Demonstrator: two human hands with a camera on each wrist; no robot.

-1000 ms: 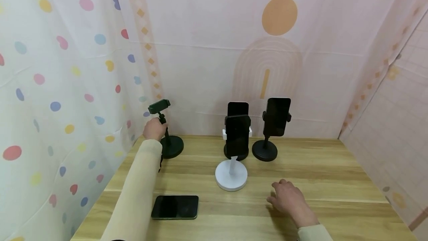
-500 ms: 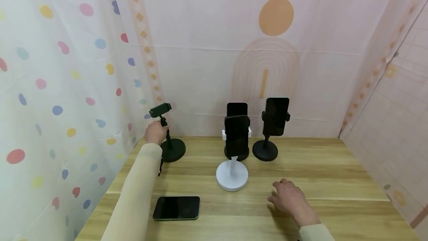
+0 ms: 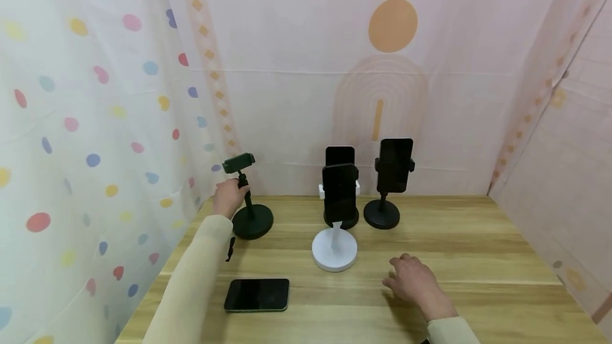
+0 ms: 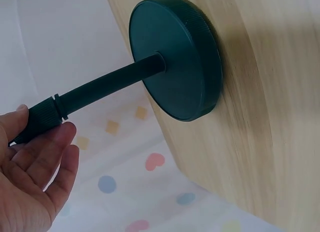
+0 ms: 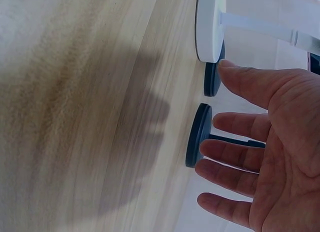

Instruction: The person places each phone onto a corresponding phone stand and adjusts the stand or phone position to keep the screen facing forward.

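My left hand (image 3: 228, 197) grips the upper stem of a dark green phone stand (image 3: 253, 221) at the table's back left. In the left wrist view, thumb and fingers close round the ribbed collar below the holder, and the stand's round base (image 4: 175, 57) is at the tabletop. The stand's clamp (image 3: 238, 162) has no phone in it. My right hand (image 3: 415, 283) hovers over the table at the right, fingers loosely spread and holding nothing. A dark phone (image 3: 257, 295) lies flat on the table near the front, right of the left sleeve.
A white stand (image 3: 334, 250) in the middle bears a phone (image 3: 340, 194). Close behind it, a black stand with a phone (image 3: 340, 154) is partly hidden. Another black stand (image 3: 381, 214) with a phone (image 3: 394, 165) is to their right. Curtains (image 3: 291, 115) hang behind the wooden table (image 3: 478, 259).
My left hand has drawn the green stand slightly toward the front and right. The right hand stays in place. The head view has shifted slightly.
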